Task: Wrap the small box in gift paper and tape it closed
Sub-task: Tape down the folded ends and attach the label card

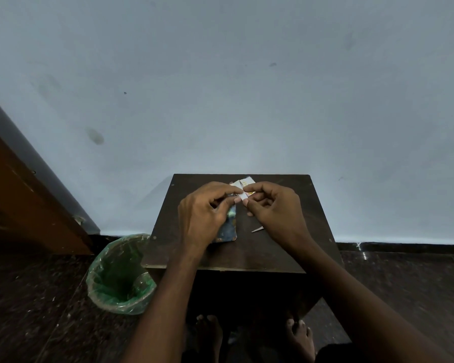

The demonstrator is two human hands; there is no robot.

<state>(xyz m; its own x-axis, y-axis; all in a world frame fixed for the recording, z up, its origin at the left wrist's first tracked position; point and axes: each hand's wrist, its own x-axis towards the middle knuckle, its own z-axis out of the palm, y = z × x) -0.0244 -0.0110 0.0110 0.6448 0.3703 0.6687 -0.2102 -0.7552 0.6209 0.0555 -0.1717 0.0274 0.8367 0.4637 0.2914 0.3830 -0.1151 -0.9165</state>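
The small box (227, 227), covered in dark blue-green patterned gift paper, lies on a dark wooden table (273, 247). My left hand (207, 213) covers most of it, and its fingertips pinch a white paper flap (243, 188) at the box's far end. My right hand (273, 208) pinches the same flap from the right side, fingers curled. The far end of the box is hidden behind both hands. A thin pale strip (257, 229) lies on the table beside my right hand.
A green bin (119, 273) lined with clear plastic stands on the floor at the table's left corner. A brown wooden door (24, 195) is at the far left. A pale blue wall rises right behind the table. Bare feet (296, 336) show below.
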